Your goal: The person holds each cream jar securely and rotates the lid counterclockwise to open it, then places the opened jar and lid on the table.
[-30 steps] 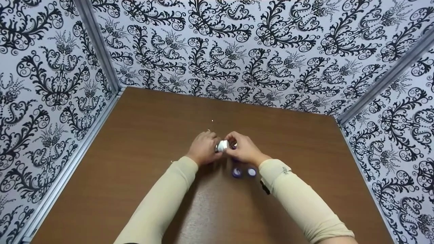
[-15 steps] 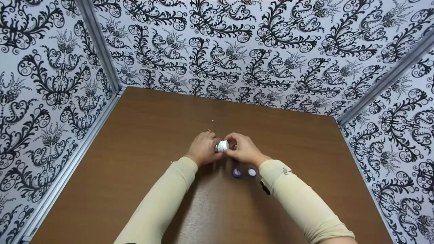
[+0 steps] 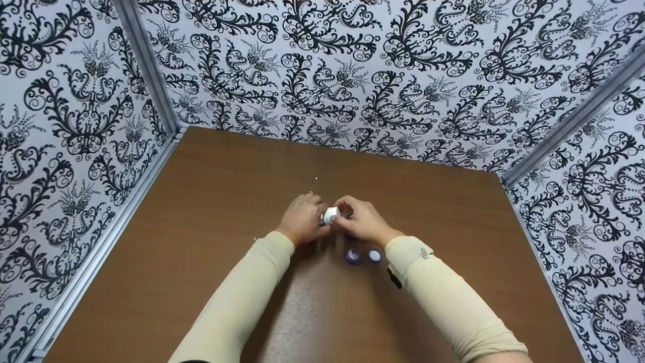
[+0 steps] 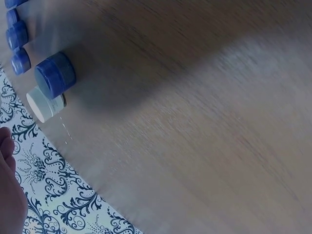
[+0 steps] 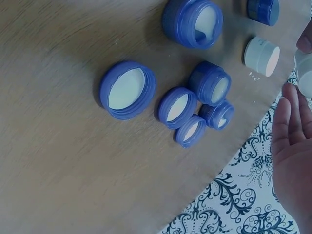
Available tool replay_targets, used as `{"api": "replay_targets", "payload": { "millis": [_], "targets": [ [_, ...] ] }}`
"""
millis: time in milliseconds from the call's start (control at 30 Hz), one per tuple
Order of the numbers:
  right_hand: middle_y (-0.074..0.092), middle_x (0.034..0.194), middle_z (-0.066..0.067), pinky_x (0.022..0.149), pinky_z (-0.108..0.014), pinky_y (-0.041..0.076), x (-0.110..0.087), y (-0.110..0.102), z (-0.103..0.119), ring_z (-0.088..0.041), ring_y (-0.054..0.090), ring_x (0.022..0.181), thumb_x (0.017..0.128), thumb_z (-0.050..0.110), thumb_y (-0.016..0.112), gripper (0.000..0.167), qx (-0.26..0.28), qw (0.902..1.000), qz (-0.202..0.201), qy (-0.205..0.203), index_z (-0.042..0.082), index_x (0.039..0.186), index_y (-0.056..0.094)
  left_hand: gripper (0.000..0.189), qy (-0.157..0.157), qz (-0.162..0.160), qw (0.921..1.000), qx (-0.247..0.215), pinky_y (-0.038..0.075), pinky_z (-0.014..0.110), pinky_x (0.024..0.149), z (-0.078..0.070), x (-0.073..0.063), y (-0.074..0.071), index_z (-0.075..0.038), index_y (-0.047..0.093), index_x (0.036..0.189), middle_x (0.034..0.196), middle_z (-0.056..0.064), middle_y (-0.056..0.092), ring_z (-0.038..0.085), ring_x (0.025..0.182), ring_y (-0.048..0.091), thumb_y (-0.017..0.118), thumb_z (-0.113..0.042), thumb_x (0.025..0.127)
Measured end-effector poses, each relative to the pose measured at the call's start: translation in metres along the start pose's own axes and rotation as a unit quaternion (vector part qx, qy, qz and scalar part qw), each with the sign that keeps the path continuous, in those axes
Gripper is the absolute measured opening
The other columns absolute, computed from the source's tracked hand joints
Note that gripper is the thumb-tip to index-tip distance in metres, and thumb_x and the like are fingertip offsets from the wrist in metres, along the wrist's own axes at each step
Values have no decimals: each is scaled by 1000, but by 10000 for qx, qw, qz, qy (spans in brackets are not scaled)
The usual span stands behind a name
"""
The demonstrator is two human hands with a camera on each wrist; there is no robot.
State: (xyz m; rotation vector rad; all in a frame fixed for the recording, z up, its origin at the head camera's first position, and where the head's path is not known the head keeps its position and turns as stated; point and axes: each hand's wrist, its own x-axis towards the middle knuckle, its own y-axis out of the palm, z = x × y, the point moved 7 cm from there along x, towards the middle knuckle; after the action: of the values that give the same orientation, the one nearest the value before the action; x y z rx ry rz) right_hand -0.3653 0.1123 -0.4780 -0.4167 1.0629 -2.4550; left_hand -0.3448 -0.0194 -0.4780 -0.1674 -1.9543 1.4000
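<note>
1. Two hands work at one small white cosmetic jar [image 3: 330, 216], which sits between them near the middle of the bench [image 3: 227, 171]. The left hand [image 3: 301, 219] grips its left end; the right hand [image 3: 367, 220] pinches its right end with thumb and curled fingers.

2. For a good result, I would let the left hand steady the jar and the right hand make the small movements, with the pinch light and square to the rim so that nothing tilts. Whether the lid is seated is too small to tell.

3. Several violet-blue pieces crowd the right hand's side. The right wrist view shows the large jar [image 5: 208, 22], medium jar [image 5: 207, 83] and small jar [image 5: 216, 115] uncovered, with the large lid [image 5: 127, 92], medium lid [image 5: 176, 107] and small lid [image 5: 190, 130] lying inside-up nearby. A dropped wrist could knock these, so lifting before swinging right seems wise.

4. One standing white jar [image 5: 261, 56] has white specks [image 5: 254, 76] beside it, another spot to avoid brushing.

5. Plenty of bench stretches left of the hands, and its far edge, against the patterned wall [image 3: 322, 75], is well apart from them. Leftward looks the easier way to move.
</note>
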Motion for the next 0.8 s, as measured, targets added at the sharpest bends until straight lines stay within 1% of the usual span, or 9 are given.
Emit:
{"api": "replay_targets", "payload": {
  "millis": [100,200,300,367,467,600,700,800],
  "targets": [
    [69,94,-1,80,-35,53,1,0,-1,-17,65,86,89,24,74,29,-17,10000,30,65,9,111,63,40,-5,45,10000,22,48,42,89,1,0,0,-4,74,95,91,6,64,27,92,60,78,-38,74],
    [69,95,-2,81,-36,53,1,1,-1,-17,65,87,88,21,75,31,39,9999,88,114,6,112,63,40,-10,82,10000,45,48,42,90,1,0,1,-5,74,97,92,6,64,27,92,60,78,-39,75],
    [68,97,-4,82,-41,54,2,0,-1,-20,65,89,85,17,76,33,38,9999,93,93,5,112,64,40,-3,70,10000,5,48,42,89,1,1,2,-5,74,97,92,6,64,26,91,60,78,-40,76],
    [68,98,-5,82,-43,54,2,-2,0,-25,66,91,82,15,77,32,5,10000,40,9,5,110,64,40,-3,35,10000,-16,48,42,87,2,0,2,-5,74,95,92,6,64,26,91,60,78,-40,76],
    [67,98,-3,80,-39,53,2,-4,0,-27,66,92,79,13,77,31,-205,9997,-71,-84,9,107,65,40,1,-107,9999,-58,48,42,85,3,0,2,-5,74,94,92,6,65,26,89,60,79,-40,76],
    [68,97,0,79,-35,52,3,-5,-2,-26,67,92,77,13,76,31,-375,9991,-182,-121,11,106,66,40,-28,-275,9996,-46,48,42,82,6,0,2,-5,74,93,91,5,65,26,87,60,81,-40,74],
    [68,96,1,79,-35,52,3,-5,-3,-27,68,92,77,14,76,31,-356,9991,-208,-81,11,106,66,41,-74,-266,9996,-43,48,42,80,9,1,2,-6,74,93,91,4,64,25,86,59,79,-42,75],
    [68,96,1,80,-36,51,3,-5,-4,-30,67,93,77,15,76,31,-329,9993,-195,-57,12,106,66,42,-135,-206,9997,-76,48,42,81,12,1,4,-6,74,94,92,4,65,25,88,59,78,-43,76]
  ]
}}
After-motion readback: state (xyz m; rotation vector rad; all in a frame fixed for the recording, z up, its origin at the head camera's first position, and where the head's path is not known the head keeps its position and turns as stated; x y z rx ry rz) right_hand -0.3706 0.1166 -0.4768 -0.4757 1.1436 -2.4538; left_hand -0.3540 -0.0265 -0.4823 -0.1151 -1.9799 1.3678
